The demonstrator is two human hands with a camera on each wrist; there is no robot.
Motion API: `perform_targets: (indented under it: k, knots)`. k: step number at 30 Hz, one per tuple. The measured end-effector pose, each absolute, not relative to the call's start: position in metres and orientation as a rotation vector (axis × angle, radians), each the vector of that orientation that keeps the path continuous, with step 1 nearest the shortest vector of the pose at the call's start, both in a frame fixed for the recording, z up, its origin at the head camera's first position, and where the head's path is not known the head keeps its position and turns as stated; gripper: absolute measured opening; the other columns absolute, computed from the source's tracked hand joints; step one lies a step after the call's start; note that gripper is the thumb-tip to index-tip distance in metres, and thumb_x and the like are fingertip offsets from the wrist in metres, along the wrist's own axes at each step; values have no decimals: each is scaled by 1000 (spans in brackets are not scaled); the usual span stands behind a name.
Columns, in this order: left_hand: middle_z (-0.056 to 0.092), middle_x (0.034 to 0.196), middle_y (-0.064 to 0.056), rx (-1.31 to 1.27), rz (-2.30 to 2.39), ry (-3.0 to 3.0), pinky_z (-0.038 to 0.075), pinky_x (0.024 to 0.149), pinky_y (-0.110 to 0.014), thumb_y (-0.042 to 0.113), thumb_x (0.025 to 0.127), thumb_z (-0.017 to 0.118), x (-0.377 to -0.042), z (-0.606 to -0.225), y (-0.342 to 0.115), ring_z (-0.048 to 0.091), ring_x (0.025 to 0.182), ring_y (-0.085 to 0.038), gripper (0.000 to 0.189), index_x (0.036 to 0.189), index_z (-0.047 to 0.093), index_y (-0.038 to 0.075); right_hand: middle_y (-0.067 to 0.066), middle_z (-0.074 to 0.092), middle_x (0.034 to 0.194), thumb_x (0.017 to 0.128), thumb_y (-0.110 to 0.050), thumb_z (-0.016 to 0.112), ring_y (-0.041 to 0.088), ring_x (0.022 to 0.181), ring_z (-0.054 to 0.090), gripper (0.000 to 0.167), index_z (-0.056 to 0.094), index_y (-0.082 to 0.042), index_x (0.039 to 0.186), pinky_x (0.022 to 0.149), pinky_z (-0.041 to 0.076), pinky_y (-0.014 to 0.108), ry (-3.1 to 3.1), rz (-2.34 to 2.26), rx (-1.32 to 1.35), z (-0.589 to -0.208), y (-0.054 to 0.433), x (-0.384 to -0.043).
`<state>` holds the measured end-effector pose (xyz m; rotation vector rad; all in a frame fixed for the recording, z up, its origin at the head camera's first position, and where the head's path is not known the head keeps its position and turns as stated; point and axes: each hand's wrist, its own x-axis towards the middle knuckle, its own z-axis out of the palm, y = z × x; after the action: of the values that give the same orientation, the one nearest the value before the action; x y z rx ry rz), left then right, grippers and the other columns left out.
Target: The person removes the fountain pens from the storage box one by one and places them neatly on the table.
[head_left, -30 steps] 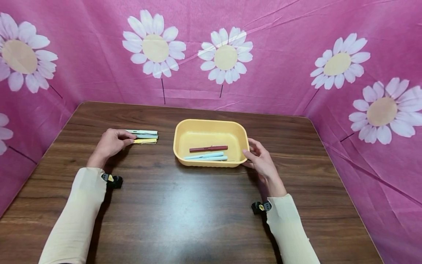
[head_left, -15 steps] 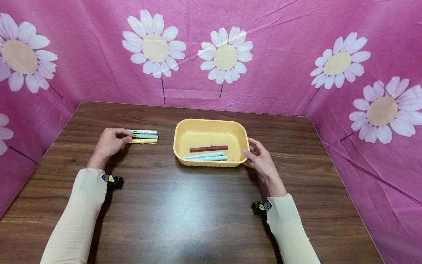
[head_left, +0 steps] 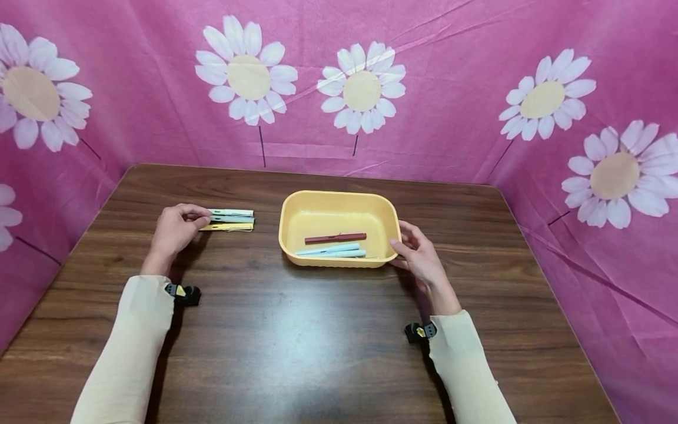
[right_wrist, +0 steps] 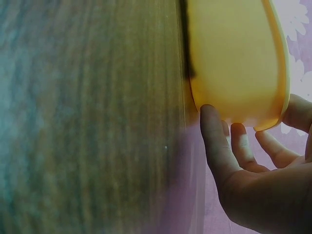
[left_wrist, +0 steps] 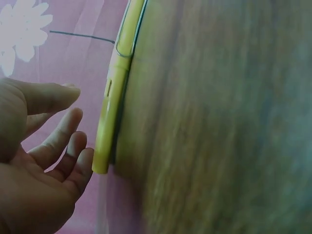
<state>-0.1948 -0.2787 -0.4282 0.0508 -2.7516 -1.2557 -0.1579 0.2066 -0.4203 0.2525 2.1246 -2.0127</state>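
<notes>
In the head view, my left hand (head_left: 176, 234) is at the left end of a row of pens on the table. A whitish pen (head_left: 233, 212), a light blue pen (head_left: 233, 219) and a yellow pen (head_left: 231, 227) lie side by side. The left wrist view has thumb and fingers apart, beside the yellow pen (left_wrist: 109, 105), with nothing gripped. My right hand (head_left: 424, 262) holds the right end of a yellow plastic box (head_left: 339, 198), thumb over its rim and fingers against the outside. In the box lie a dark red pen (head_left: 336, 238) and light blue pens (head_left: 339, 249).
A brown wood-grain table (head_left: 296, 341) carries everything. Pink cloth (head_left: 445, 118) with white daisies hangs behind and at both sides. Each wrist wears a small black camera, the left camera (head_left: 183, 294) and the right camera (head_left: 420, 332).
My left hand has drawn slightly left along the pens, and more of the yellow pen's left part shows. My right hand and the box have stayed in place.
</notes>
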Motion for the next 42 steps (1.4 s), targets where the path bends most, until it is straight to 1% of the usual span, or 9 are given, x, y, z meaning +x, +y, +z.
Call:
perform_targets:
  k: [5,8,15,22,25,27,30,36,42]
  knots:
    - [66,115,-25,28,-1304,-2686,42,75,-23,7,93,70,-192,-426,-271,54,84,-3,24,114,72,-5,25,44,146,103,-7,57,27,112,61,56,37,-10,156,86,57,34,2121,-2013,250,-420,207,-158]
    - [66,115,-26,-21,-1342,-2664,42,75,-20,6,92,71,-191,-424,-263,54,84,0,26,116,71,-4,25,44,146,103,-7,57,26,110,62,56,37,-10,156,85,57,34,2131,-2004,258,-420,207,-158]
    - [68,112,-27,-122,-1439,-2647,44,74,-13,6,92,73,-189,-419,-246,59,90,-12,32,122,67,-5,26,44,145,104,-7,57,26,111,62,56,37,-10,156,86,57,35,2138,-1991,257,-420,207,-158]
    - [65,120,-26,-163,-1620,-2649,46,78,-14,11,93,73,-186,-410,-229,59,99,-17,41,129,62,-4,25,45,145,104,-8,57,27,111,61,56,37,-11,156,89,56,38,2152,-1973,261,-420,207,-157]
    - [63,123,-26,-181,-1668,-2651,47,79,-16,11,94,72,-185,-407,-222,60,104,-23,41,131,61,-4,25,45,144,104,-8,57,27,111,62,56,37,-11,156,88,56,38,2154,-1971,263,-419,207,-157]
    - [63,125,-26,-186,-1691,-2647,47,82,-18,10,94,72,-185,-406,-217,60,109,-29,41,131,61,-4,25,45,144,103,-8,57,27,111,62,56,37,-11,156,87,57,37,2156,-1970,266,-420,207,-157]
    - [61,127,-26,-189,-1708,-2648,47,89,-25,11,95,71,-184,-404,-209,59,115,-33,39,130,61,-3,24,46,143,103,-8,57,27,110,62,55,39,-12,155,85,57,36,2157,-1971,275,-420,207,-158]
    - [61,127,-26,-240,-1712,-2662,46,97,-45,13,95,71,-185,-400,-191,58,116,-36,38,129,62,-1,22,46,142,103,-7,58,28,109,62,55,39,-13,154,83,58,35,2155,-1978,283,-421,207,-159]
    - [63,128,-23,-323,-1743,-2650,43,96,-47,18,94,72,-187,-394,-176,58,116,-33,40,129,62,2,21,47,142,103,-6,57,30,111,62,55,40,-14,154,83,58,36,2155,-1979,278,-421,207,-160]
